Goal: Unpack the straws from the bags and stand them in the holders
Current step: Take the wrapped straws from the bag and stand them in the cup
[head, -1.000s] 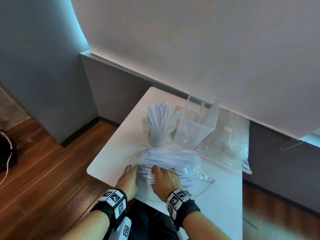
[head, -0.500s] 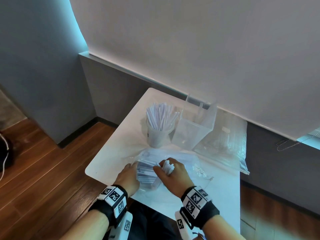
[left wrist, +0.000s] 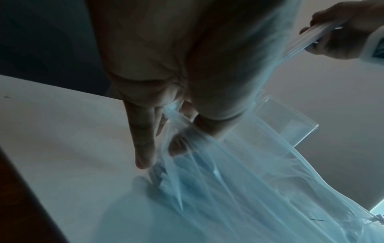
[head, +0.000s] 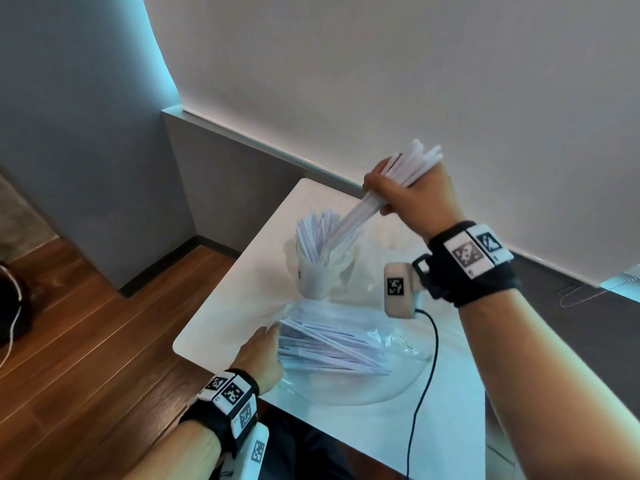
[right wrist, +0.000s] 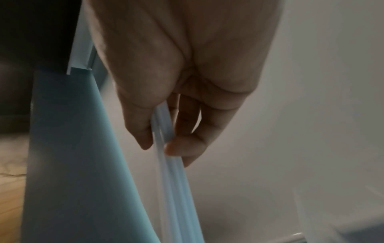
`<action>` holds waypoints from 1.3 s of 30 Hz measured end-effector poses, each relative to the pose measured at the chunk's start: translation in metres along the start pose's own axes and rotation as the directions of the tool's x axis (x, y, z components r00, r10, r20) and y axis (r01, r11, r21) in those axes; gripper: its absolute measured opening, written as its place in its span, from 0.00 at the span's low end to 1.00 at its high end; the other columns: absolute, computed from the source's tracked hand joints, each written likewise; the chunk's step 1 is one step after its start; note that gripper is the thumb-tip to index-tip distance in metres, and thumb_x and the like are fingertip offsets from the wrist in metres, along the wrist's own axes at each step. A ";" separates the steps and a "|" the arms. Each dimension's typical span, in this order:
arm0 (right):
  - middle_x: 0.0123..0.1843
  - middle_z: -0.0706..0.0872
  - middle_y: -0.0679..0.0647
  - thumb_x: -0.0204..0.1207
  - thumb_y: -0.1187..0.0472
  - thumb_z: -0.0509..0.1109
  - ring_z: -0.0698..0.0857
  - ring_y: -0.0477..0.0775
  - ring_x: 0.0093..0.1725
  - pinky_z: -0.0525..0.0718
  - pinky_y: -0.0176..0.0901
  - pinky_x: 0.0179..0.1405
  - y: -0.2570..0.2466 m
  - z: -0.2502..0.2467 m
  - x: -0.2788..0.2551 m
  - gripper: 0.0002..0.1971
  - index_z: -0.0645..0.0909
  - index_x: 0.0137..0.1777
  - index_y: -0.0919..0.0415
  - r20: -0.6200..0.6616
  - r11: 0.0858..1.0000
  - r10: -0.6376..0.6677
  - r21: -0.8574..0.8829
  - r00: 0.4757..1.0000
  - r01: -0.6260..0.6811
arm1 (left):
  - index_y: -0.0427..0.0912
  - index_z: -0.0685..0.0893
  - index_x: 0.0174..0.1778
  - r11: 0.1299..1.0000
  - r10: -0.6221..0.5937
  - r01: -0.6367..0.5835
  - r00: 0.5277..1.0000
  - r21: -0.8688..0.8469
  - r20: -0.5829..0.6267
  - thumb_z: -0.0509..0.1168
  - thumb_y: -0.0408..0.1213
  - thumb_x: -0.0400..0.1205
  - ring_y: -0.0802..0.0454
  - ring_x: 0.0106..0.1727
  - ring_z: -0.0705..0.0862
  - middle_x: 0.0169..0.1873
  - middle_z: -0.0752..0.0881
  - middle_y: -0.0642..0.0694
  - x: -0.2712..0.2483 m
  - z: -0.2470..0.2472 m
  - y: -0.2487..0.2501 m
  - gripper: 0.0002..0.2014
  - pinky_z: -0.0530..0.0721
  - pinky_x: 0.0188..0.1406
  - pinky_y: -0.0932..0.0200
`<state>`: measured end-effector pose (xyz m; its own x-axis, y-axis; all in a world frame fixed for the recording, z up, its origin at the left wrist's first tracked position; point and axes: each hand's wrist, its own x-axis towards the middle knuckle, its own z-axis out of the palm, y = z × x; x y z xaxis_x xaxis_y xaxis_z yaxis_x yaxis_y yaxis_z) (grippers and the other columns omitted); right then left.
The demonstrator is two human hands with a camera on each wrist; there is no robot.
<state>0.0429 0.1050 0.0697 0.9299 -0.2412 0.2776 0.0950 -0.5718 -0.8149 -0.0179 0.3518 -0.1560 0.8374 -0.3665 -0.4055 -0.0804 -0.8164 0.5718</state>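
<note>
My right hand [head: 408,195] is raised over the table and grips a bundle of white straws [head: 356,216]. The bundle's lower ends reach into the round cup holder [head: 317,275], which has several straws standing in it. The right wrist view shows the thumb and fingers of that hand [right wrist: 161,146] closed round the straw bundle [right wrist: 174,172]. My left hand [head: 261,351] holds the open end of the clear bag [head: 346,344], which lies flat with several straws inside. In the left wrist view, the left hand [left wrist: 164,148] pinches the bag's plastic [left wrist: 228,180].
The small white table [head: 242,306] stands against a grey wall, with wooden floor to its left. A clear square holder [left wrist: 290,125] stands behind the bag, mostly hidden by my right arm in the head view. A black cable [head: 426,358] hangs across the bag.
My right hand pulled a bundle of straws out of the bag and lifted it up and back to the round cup. The left hand stayed at the bag's mouth.
</note>
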 end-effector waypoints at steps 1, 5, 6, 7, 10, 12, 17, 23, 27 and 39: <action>0.33 0.91 0.56 0.69 0.54 0.76 0.90 0.58 0.31 0.91 0.57 0.40 0.004 0.001 0.007 0.06 0.88 0.38 0.56 -0.005 0.999 0.026 -0.019 1.000 -0.026 | 0.55 0.66 0.77 1.000 -0.005 0.005 1.000 0.002 0.002 0.66 0.32 0.77 0.47 0.64 0.81 0.64 0.79 0.47 0.000 0.000 0.000 0.32 0.81 0.67 0.52; 0.33 0.91 0.53 0.64 0.46 0.77 0.91 0.53 0.33 0.91 0.56 0.44 0.038 0.027 0.022 0.13 0.88 0.39 0.56 0.087 0.972 0.199 -0.144 0.976 -0.186 | 0.51 0.60 0.81 1.000 -0.016 0.015 1.000 0.020 0.010 0.63 0.30 0.79 0.44 0.70 0.78 0.71 0.75 0.45 0.000 0.000 0.003 0.34 0.77 0.72 0.53; 0.35 0.92 0.53 0.63 0.45 0.79 0.91 0.52 0.35 0.91 0.55 0.45 0.047 0.034 0.024 0.15 0.88 0.41 0.55 0.122 0.959 0.238 -0.184 0.964 -0.214 | 0.50 0.60 0.82 1.000 -0.017 0.017 1.000 0.023 0.013 0.63 0.30 0.80 0.44 0.71 0.77 0.72 0.74 0.44 0.000 0.000 0.004 0.34 0.76 0.73 0.52; 0.38 0.92 0.52 0.64 0.45 0.81 0.91 0.52 0.38 0.90 0.51 0.46 0.054 0.041 0.025 0.16 0.88 0.44 0.56 0.153 0.950 0.260 -0.220 0.953 -0.224 | 0.51 0.60 0.82 1.000 -0.016 0.015 1.000 0.023 0.011 0.63 0.30 0.80 0.44 0.71 0.77 0.73 0.74 0.44 0.000 0.000 0.004 0.34 0.76 0.73 0.52; 0.49 0.88 0.49 0.64 0.48 0.84 0.86 0.49 0.48 0.81 0.36 0.45 0.063 0.049 0.027 0.20 0.83 0.53 0.53 0.109 0.943 0.253 -0.252 0.961 -0.219 | 0.51 0.60 0.82 1.000 -0.014 0.013 1.000 0.020 0.008 0.63 0.30 0.79 0.44 0.71 0.77 0.73 0.74 0.45 0.001 -0.001 0.003 0.35 0.76 0.73 0.52; 0.55 0.86 0.49 0.64 0.50 0.84 0.84 0.49 0.51 0.80 0.39 0.50 0.060 0.050 0.028 0.25 0.81 0.59 0.51 0.022 0.947 0.229 -0.235 0.973 -0.218 | 0.50 0.59 0.83 1.000 -0.021 0.021 1.000 0.020 0.010 0.63 0.31 0.80 0.44 0.73 0.76 0.74 0.73 0.44 0.001 -0.002 0.003 0.35 0.74 0.73 0.53; 0.69 0.79 0.58 0.78 0.55 0.73 0.80 0.57 0.63 0.75 0.43 0.61 0.051 0.063 0.017 0.27 0.72 0.75 0.60 0.004 0.915 0.026 -0.402 1.000 -0.022 | 0.49 0.58 0.83 0.999 -0.026 0.025 0.999 0.020 0.037 0.62 0.31 0.81 0.43 0.72 0.76 0.74 0.73 0.43 -0.001 -0.002 0.003 0.35 0.75 0.74 0.52; 0.83 0.65 0.59 0.88 0.46 0.49 0.65 0.59 0.81 0.65 0.54 0.78 0.056 0.090 -0.009 0.28 0.61 0.82 0.63 0.359 0.706 0.133 -0.688 0.924 0.166 | 0.51 0.60 0.81 0.999 -0.024 0.023 0.999 0.023 0.040 0.62 0.32 0.79 0.44 0.69 0.79 0.71 0.76 0.45 0.000 -0.003 0.002 0.34 0.78 0.71 0.49; 0.88 0.52 0.54 0.87 0.40 0.45 0.51 0.55 0.86 0.51 0.54 0.84 0.061 0.092 -0.010 0.34 0.51 0.86 0.59 0.347 0.702 0.140 -0.695 0.927 0.154 | 0.49 0.57 0.84 0.998 -0.034 0.033 0.999 0.045 0.039 0.61 0.32 0.81 0.44 0.74 0.75 0.76 0.72 0.44 0.001 -0.002 0.004 0.35 0.73 0.75 0.51; 0.59 0.87 0.52 0.75 0.63 0.61 0.87 0.60 0.53 0.83 0.55 0.52 0.017 0.107 -0.086 0.16 0.84 0.58 0.52 0.461 0.810 -0.211 -0.411 0.862 0.419 | 0.45 0.75 0.71 0.991 -0.099 0.091 0.992 0.094 0.080 0.58 0.35 0.80 0.42 0.65 0.80 0.67 0.74 0.43 -0.003 -0.011 0.011 0.21 0.75 0.67 0.54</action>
<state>0.0023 0.1995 -0.0224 0.9451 0.2749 0.1767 0.3203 -0.8864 -0.3341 -0.0156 0.3487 -0.1410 0.7956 -0.3185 -0.5154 -0.0544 -0.8848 0.4627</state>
